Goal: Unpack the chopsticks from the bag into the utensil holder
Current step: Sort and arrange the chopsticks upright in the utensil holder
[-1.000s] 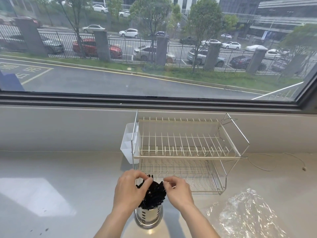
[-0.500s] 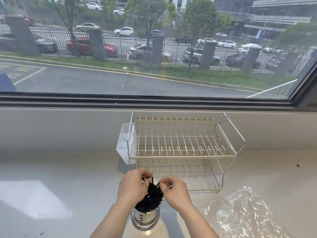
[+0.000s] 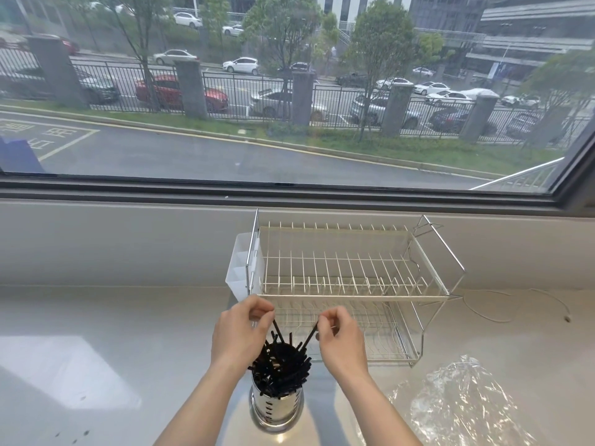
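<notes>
A shiny steel utensil holder [image 3: 277, 410] stands on the pale counter near the front edge. Several black chopsticks [image 3: 279, 365] stick out of it, fanned in different directions. My left hand [image 3: 240, 333] pinches the top of one chopstick that leans to the left. My right hand [image 3: 338, 339] pinches the top of another chopstick that leans to the right. Both hands hover just above the holder. A crumpled clear plastic bag [image 3: 457, 403] lies on the counter to the right, apart from the hands.
A two-tier wire dish rack [image 3: 351, 284] stands just behind the holder, with a white plastic caddy [image 3: 240, 272] on its left side. A thin white cable [image 3: 518, 304] lies to the right. A wide window runs along the back wall.
My hands have risen and spread apart. Earlier they were pressed around the bunched chopstick tops; now each holds one chopstick tip, and the bundle is fanned out in the holder.
</notes>
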{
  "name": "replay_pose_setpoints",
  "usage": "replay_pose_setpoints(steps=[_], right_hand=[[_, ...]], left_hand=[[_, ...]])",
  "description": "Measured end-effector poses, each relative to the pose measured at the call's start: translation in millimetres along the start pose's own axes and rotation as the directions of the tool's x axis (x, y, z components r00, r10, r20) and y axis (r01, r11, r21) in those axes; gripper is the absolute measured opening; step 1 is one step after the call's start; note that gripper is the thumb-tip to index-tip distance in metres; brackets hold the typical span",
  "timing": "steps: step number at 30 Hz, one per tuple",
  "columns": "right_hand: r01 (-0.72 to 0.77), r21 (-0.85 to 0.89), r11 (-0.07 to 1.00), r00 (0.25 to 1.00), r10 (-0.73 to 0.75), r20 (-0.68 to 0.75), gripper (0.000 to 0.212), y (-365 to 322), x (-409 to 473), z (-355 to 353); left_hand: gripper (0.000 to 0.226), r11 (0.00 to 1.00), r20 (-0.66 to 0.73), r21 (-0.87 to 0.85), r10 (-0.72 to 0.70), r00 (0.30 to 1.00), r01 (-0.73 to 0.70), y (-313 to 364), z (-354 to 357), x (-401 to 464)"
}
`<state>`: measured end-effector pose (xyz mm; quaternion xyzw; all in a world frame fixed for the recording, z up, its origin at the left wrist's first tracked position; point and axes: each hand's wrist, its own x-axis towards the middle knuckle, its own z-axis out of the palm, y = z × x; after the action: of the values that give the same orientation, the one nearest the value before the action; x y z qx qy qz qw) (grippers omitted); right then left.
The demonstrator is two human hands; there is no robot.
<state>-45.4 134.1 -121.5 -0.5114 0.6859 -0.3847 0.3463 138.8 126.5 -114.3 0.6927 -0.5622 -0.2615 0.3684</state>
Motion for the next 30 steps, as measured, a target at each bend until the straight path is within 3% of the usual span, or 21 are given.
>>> replay_pose_setpoints(steps=[5,9,17,22,27,30], right_hand=[[0.104,0.083,0.991,0.964,-0.08,-0.254,0.011,-14,5,-8],[0.113,0.166,0.98,0.922,-0.042,-0.385,0.012,-23,8,-15],[0.089,0.284,0.955,0.873,0.063,-0.484,0.023,-21,16,-31],[0.043,0.428,0.903,0.889,0.161,-0.428,0.016,-15,15,-32],[-0.014,0.523,0.852,0.954,0.168,-0.249,0.013,-13,8,-25],[-0.028,0.516,0.856,0.985,0.113,-0.134,0.012,-17,0,-19]], left_hand=[[0.014,0.993,-0.12,-0.115,0.012,0.993,-0.026,7,-8,2],[0.014,0.981,-0.163,-0.189,0.004,0.987,-0.035,9,-15,2],[0.011,0.954,-0.265,-0.299,-0.064,0.962,-0.018,7,-30,2],[0.009,0.895,-0.373,-0.446,-0.18,0.91,-0.005,2,-38,3],[0.009,0.632,-0.325,-0.775,-0.396,0.859,-0.002,7,-44,4],[0.008,0.541,-0.236,-0.84,-0.443,0.865,0.048,11,-39,-1]])
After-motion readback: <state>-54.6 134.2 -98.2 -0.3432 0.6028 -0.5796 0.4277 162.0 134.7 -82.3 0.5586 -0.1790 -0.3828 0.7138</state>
